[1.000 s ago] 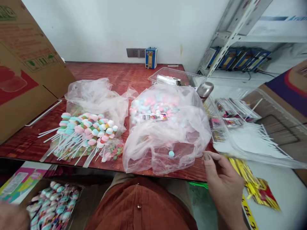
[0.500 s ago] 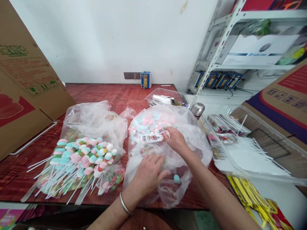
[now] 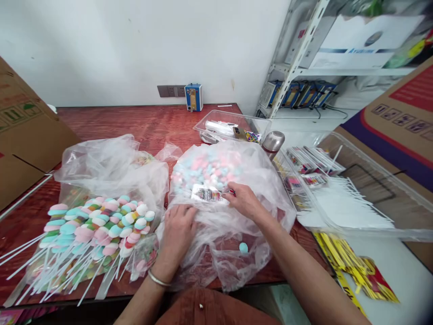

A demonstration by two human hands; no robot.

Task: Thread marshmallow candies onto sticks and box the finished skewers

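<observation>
My right hand [image 3: 244, 198] is closed on the right end of a small clear packet with printing [image 3: 206, 194], which lies over the big bag. Under it, a large clear plastic bag [image 3: 262, 174] holds pink, blue and white marshmallows [image 3: 206, 167]. My left hand [image 3: 180, 230], wearing a bangle, rests flat on the bag's near left part, fingers stretched out. One blue marshmallow [image 3: 243, 248] sits by itself near the bag's front. Left of my left hand lies a pile of marshmallow skewers [image 3: 101, 221] on white sticks, on another plastic bag [image 3: 111, 155].
A clear tray [image 3: 233, 119] holding a phone and white packs stands behind the bag, beside a steel flask [image 3: 273, 143]. On the right, a plastic bin [image 3: 368, 228] contains white sticks and printed packets. Yellow ties [image 3: 341, 253] lie below it. Cardboard boxes [image 3: 27, 126] flank both sides.
My left hand has shifted left on the bag. My right hand still grips the printed packet, which now faces up more fully. The view has moved slightly.
</observation>
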